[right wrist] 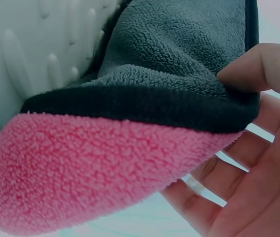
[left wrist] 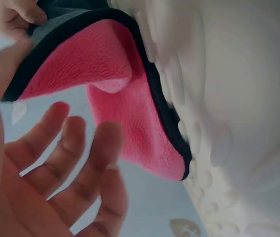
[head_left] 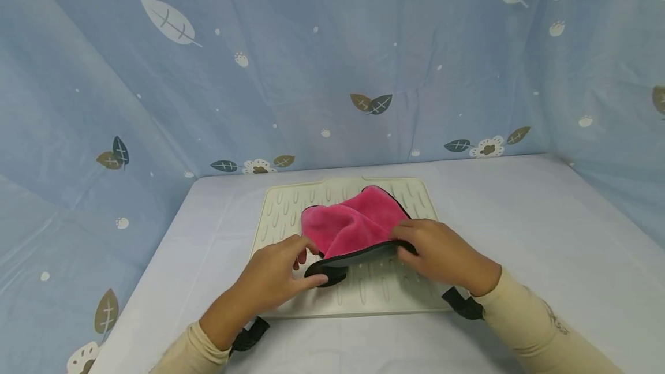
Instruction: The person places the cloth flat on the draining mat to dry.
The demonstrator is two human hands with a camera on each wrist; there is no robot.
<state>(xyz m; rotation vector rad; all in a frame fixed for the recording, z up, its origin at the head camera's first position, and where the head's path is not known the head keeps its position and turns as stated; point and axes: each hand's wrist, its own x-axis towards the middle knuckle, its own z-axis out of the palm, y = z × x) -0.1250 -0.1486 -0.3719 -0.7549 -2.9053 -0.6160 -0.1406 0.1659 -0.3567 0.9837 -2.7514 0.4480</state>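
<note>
A cloth (head_left: 358, 221), fluffy pink on one face and grey on the other with a black trimmed edge, lies partly lifted over the cream ridged mat (head_left: 363, 299). My right hand (head_left: 433, 250) pinches its near right corner between thumb and fingers, and the grey underside (right wrist: 174, 49) shows in the right wrist view. At the near left corner is my left hand (head_left: 283, 273), its fingers spread and apart from each other. The left thumb reaches the black edge (left wrist: 46, 44), while the other fingers (left wrist: 73, 143) stand off the cloth.
The mat rests on a white-covered table (head_left: 499, 206). Behind it and to the sides hangs a blue curtain (head_left: 312, 74) printed with leaves and flowers. Dark straps (head_left: 462, 303) hang at both wrists.
</note>
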